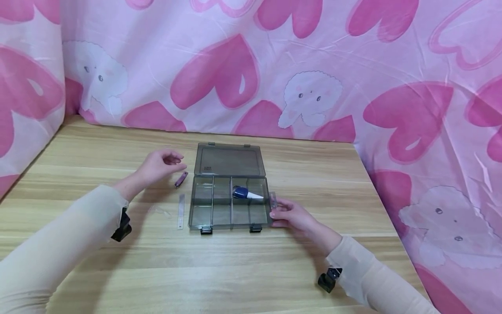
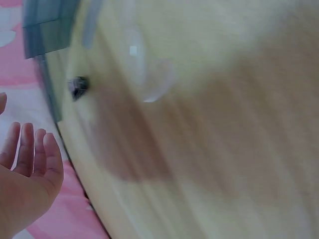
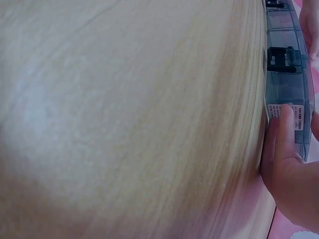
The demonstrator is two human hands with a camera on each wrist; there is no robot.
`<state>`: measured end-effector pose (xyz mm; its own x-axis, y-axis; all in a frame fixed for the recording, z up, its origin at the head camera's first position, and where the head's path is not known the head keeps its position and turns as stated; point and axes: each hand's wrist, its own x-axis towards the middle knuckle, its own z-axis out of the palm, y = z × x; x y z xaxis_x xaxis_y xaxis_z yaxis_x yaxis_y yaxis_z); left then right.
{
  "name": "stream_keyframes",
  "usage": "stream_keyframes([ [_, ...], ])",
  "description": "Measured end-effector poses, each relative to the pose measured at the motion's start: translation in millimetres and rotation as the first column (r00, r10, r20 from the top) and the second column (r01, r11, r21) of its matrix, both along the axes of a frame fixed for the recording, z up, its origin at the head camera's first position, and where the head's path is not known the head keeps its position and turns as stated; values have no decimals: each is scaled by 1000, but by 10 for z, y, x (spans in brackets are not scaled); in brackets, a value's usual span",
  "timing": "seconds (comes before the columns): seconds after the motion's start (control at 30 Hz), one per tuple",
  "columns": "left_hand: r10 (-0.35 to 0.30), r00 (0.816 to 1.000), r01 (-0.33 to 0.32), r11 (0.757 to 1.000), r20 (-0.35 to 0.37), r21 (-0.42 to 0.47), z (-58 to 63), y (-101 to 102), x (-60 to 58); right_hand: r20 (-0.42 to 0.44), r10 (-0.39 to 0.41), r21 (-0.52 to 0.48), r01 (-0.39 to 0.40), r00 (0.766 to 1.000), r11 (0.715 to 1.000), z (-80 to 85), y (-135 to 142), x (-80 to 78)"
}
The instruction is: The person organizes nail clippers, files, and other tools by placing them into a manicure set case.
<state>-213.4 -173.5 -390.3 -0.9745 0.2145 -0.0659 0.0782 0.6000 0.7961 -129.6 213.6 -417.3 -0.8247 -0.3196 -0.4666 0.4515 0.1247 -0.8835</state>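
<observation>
A grey see-through compartment box [image 1: 231, 226] lies with its lid [image 1: 231, 159] folded back. Inside, on the right, lies a small dark-blue item with a white tapered end [image 1: 245, 192]. My right hand [image 1: 296, 218] touches the box's right side; in the right wrist view straight fingers [image 3: 285, 132] rest on a white label [image 3: 299, 117] there. My left hand [image 1: 161, 165] hovers left of the lid, fingers loosely bent and holding nothing. Just below it lies a purple nail clipper [image 1: 181, 179]. A thin metal strip, perhaps a nail file [image 1: 181, 212], lies beside the box.
A clear, thin plastic piece [image 1: 161, 211] lies left of the metal strip, hard to make out. The box has two dark latches [image 1: 206, 230] at its front. A pink heart-patterned cloth [image 1: 219, 74] hangs behind the wooden table [image 1: 219, 270] and along its sides.
</observation>
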Motion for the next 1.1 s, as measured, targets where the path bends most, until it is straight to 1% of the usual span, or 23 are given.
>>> stream_keyframes([
  [0.17, 4, 1000, -3, 1000, 28, -29, -117, -41, 45, 3, -1, -7, 1, 1000, 1000, 0, 4, -3],
  [0.3, -15, 999, 17, 999, 38, -48, -191, -36, 98, -3, 11, -8, -11, 1000, 1000, 4, 14, -5],
  [0.47, -20, 999, 22, 998, 34, -61, -261, -9, 134, -1, 15, -5, -15, 1000, 1000, 5, 17, -8],
  [0.67, -29, 999, 30, 997, 20, -64, -328, 7, 135, 1, 15, 3, -15, 1000, 1000, -1, 10, -11],
  [0.93, -21, 999, 19, 998, -30, -64, -329, -42, 156, -2, 24, -4, -24, 1000, 1000, -5, 16, -2],
  [1.0, -20, 999, 19, 999, -27, -47, -318, -59, 159, -5, 28, -2, -28, 1000, 1000, -3, 19, -1],
  [1.1, -22, 1000, 22, 1000, 3, -9, -294, -74, 156, -5, 29, 2, -29, 1000, 1000, 5, 21, 1],
])
